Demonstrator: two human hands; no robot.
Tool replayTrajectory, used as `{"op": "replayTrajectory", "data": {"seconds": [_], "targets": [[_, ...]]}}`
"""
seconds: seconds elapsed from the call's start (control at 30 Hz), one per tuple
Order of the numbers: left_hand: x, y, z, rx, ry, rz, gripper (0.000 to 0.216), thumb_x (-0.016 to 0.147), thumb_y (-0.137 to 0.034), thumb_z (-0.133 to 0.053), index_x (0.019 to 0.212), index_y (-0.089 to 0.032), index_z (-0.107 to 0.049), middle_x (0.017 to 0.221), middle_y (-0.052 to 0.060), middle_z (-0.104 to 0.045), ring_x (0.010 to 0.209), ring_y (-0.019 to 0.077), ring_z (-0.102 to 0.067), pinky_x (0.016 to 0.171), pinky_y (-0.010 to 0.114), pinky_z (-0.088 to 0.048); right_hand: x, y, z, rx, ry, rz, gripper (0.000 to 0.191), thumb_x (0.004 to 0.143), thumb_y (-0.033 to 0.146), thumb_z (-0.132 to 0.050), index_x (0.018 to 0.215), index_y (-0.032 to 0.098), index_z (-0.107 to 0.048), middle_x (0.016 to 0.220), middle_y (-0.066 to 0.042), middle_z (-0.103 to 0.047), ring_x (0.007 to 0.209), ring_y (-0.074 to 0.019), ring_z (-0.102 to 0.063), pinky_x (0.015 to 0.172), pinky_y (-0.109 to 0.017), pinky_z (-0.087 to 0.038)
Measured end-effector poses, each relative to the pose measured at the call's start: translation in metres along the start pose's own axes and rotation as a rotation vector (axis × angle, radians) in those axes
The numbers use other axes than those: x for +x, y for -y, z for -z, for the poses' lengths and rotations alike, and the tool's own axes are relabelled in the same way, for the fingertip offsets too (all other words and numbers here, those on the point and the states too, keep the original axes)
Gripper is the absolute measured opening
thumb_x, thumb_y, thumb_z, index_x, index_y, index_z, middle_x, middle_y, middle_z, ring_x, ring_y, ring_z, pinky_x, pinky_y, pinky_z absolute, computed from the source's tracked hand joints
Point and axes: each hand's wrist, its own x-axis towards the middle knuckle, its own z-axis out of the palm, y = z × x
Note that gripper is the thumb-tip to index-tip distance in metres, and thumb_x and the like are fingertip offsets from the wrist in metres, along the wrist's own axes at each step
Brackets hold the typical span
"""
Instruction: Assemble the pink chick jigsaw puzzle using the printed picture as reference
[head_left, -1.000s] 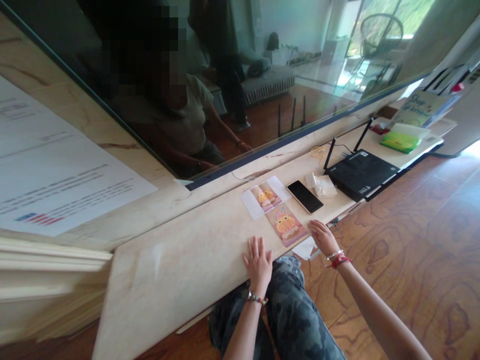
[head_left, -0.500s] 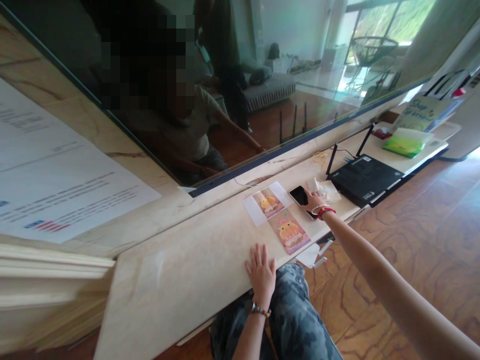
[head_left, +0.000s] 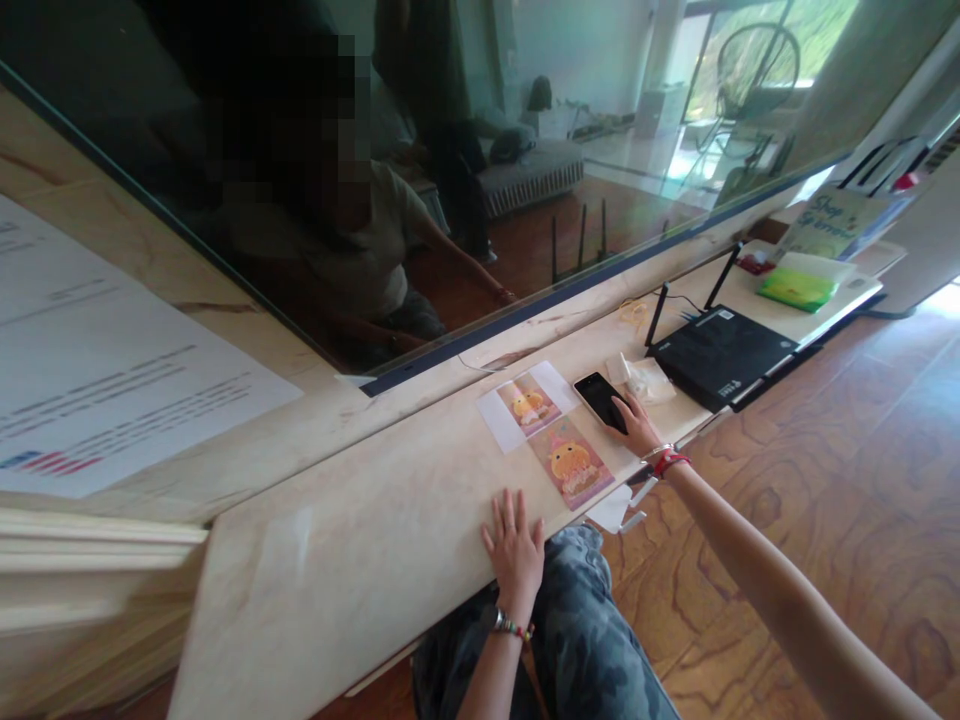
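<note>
A black-screened smartphone (head_left: 598, 398) lies on the pale shelf top, screen up. My right hand (head_left: 639, 428) is at its near end, with thumb and fingers closed about its edges. My left hand (head_left: 516, 550) rests flat on the shelf's front part, fingers spread and nothing held. Between the hands lies a picture card (head_left: 571, 466) with an orange cartoon figure. Behind it is a white sheet (head_left: 495, 420) bearing a smaller picture of a similar figure.
Right of the phone lies a crumpled clear plastic wrapper (head_left: 651, 384). Beyond it stands a black router (head_left: 724, 352) with antennas. Farther off are a green packet (head_left: 799, 288) and a printed bag (head_left: 821, 222). A large television (head_left: 525, 240) rises behind the shelf (head_left: 360, 530).
My right hand has drawn back from over the phone's screen to its near end, uncovering more of the screen. My left hand stays flat on the shelf. The view has shifted slightly.
</note>
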Motion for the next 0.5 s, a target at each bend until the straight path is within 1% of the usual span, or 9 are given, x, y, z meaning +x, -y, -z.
{"op": "replayTrajectory", "data": {"seconds": [0.07, 0.13, 0.27, 0.37, 0.43, 0.5], "targets": [[0.0, 0.0, -0.001, -0.005, -0.004, 0.002, 0.047, 0.084, -0.034, -0.028, 0.13, -0.024, -0.025, 0.139, 0.005, -0.023, 0.127, 0.0252, -0.019, 0.096, 0.051, -0.026, -0.012, -0.004, 0.003, -0.003, -0.011, -0.011, 0.042, 0.078, 0.039, -0.049, 0.114, 0.016, -0.047, 0.122, -0.013, -0.041, 0.108, -0.0246, -0.044, 0.086, -0.043, -0.04], [0.0, 0.0, -0.002, -0.012, -0.008, 0.001, 0.047, 0.084, -0.034, -0.028, 0.13, -0.025, -0.024, 0.139, 0.005, -0.023, 0.127, 0.0253, -0.019, 0.096, 0.051, -0.026, -0.023, -0.009, 0.006, 0.001, -0.022, -0.02, 0.045, 0.076, 0.041, -0.05, 0.114, 0.017, -0.048, 0.128, -0.013, -0.035, 0.114, -0.0273, -0.038, 0.091, -0.044, -0.038], [0.0, 0.0, -0.002, -0.018, -0.011, 0.002, 0.047, 0.084, -0.034, -0.029, 0.13, -0.024, -0.024, 0.139, 0.005, -0.023, 0.126, 0.0255, -0.019, 0.096, 0.052, -0.026, -0.033, -0.017, 0.009, 0.01, -0.026, -0.015, 0.038, 0.075, 0.042, -0.048, 0.105, 0.018, -0.056, 0.131, -0.01, -0.03, 0.119, -0.0284, -0.032, 0.095, -0.045, -0.034], [0.0, 0.0, -0.001, -0.01, -0.006, 0.003, 0.048, 0.084, -0.034, -0.029, 0.13, -0.024, -0.024, 0.139, 0.006, -0.023, 0.126, 0.0253, -0.02, 0.096, 0.051, -0.026, -0.021, -0.017, 0.007, -0.005, 0.023, 0.009, 0.04, 0.072, 0.045, -0.052, 0.101, 0.018, -0.059, 0.133, -0.01, -0.029, 0.122, -0.033, -0.023, 0.095, -0.05, -0.03], [0.0, -0.001, 0.0, -0.003, -0.001, 0.005, 0.048, 0.084, -0.034, -0.03, 0.13, -0.024, -0.023, 0.139, 0.006, -0.022, 0.127, 0.0252, -0.019, 0.096, 0.051, -0.027, -0.007, -0.014, 0.005, 0.0, 0.054, 0.023, 0.047, 0.07, 0.047, -0.053, 0.106, 0.016, -0.057, 0.134, -0.012, -0.029, 0.123, -0.0353, -0.02, 0.095, -0.052, -0.028], [0.0, -0.001, 0.0, 0.001, 0.003, 0.008, 0.048, 0.084, -0.034, -0.03, 0.13, -0.024, -0.023, 0.139, 0.006, -0.022, 0.127, 0.0254, -0.019, 0.096, 0.051, -0.026, 0.005, -0.009, 0.004, 0.009, 0.057, 0.031, 0.051, 0.071, 0.048, -0.052, 0.111, 0.014, -0.053, 0.134, -0.013, -0.029, 0.124, -0.0348, -0.019, 0.096, -0.051, -0.027]]}}
